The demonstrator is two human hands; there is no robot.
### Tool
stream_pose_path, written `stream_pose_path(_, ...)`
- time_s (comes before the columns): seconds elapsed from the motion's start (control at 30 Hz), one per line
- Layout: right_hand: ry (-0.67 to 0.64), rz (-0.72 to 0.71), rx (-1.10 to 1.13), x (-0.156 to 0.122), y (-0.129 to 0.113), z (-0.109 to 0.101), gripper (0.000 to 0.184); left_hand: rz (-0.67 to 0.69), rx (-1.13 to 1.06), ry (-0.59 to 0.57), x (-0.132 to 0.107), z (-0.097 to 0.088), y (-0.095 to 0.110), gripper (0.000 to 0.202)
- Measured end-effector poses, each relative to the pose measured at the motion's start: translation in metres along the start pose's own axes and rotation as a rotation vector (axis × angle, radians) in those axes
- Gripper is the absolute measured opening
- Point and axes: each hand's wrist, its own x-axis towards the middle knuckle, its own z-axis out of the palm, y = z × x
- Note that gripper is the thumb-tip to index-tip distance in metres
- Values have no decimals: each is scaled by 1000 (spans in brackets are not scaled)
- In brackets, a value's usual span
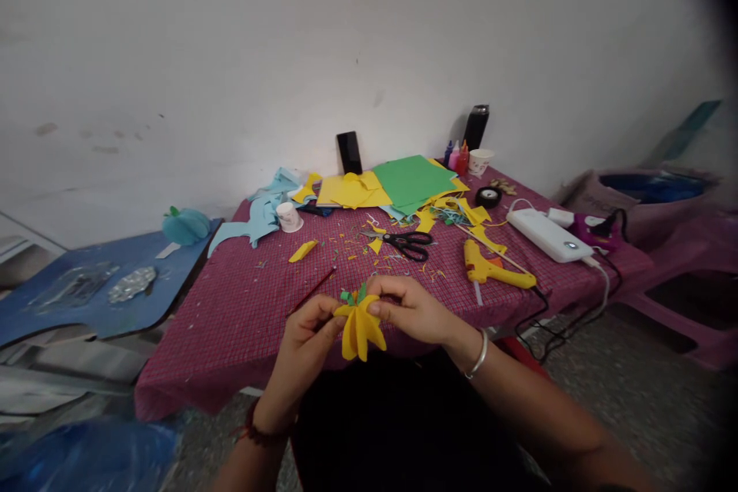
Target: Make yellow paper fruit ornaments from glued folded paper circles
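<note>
Between my two hands, over the front edge of the table, is a yellow paper pumpkin (362, 332) made of folded segments, with a green stem and leaf (354, 296) on top. My left hand (307, 337) pinches its left side between thumb and fingers. On the right side, my right hand (412, 309) grips it the same way, thumb on a yellow segment near the leaf. Beyond my hands lie black-handled scissors (407, 242) among yellow scraps. A thin dark red stick (311, 290) rests beside my left hand. The yellow glue gun (490, 269) lies to the right.
Green sheets (412, 181) and yellow sheets (351, 191) lie at the back, near a phone (349, 152) against the wall. A paper cup (289, 217) stands left. Black tape (488, 196) and a white power bank (547, 234) sit right, with cables hanging down. A blue paper pumpkin (187, 226) stands on the blue table.
</note>
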Motion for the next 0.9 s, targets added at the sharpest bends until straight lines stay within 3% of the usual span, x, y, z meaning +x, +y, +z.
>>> stream_pose_path(0.17,125,-101,-259,-3,-7,6,11,261,392,152,-3,6,7,8)
stream_pose_path(0.3,52,-180,-406,-6,-11,8,11,436,559,201,-8,13,19,12)
stream_pose_path(0.53,-17,-225,-444,-12,-16,8,7,467,626,35,-12,10,35,15)
stream_pose_path(0.77,-54,-322,-433,-18,-24,19,14,541,560,-43,-17,13,29,17)
stream_pose_path(0.9,-21,-317,-350,-19,-21,18,15,451,427,-67,-16,14,24,14)
